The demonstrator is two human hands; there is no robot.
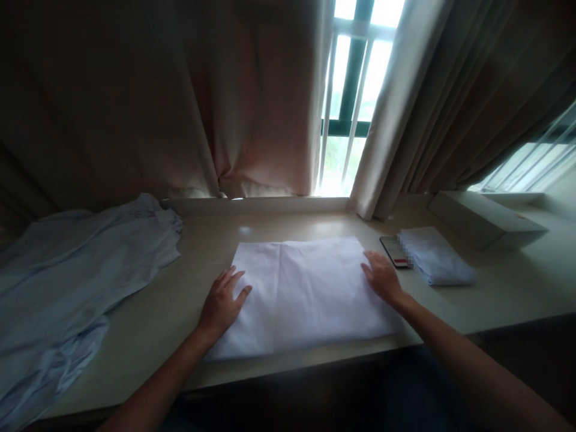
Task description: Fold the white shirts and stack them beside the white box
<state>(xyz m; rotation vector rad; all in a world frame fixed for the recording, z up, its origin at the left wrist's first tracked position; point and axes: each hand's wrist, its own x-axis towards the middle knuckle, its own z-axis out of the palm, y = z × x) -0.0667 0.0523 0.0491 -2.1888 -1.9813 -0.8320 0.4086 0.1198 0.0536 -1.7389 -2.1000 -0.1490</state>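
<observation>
Here, a pale beige counter (189, 288) runs along a window, with brown curtains (157, 108) drawn across the left and parted at the middle to show bright glass behind white bars (348, 90). At the far left a crumpled light-blue garment (67, 270) sprawls over the counter's end. In the middle, near the front edge, lies a folded white cloth (306, 294), flat and rectangular, its long axis running left to right along the counter, one short side towards each hand. The left hand (222, 303) rests palm down on the cloth's left edge, fingers spread and gripping nothing, forearm coming in from the lower left. The right hand (381, 276) lies flat on the cloth's right edge, fingers extended and open, forearm angling in from the lower right. Just beside that hand sits a dark phone (395, 252), touching a smaller folded white cloth (436, 257). Farther right, a long white box (486, 219) lies below the right curtain (432, 102).
</observation>
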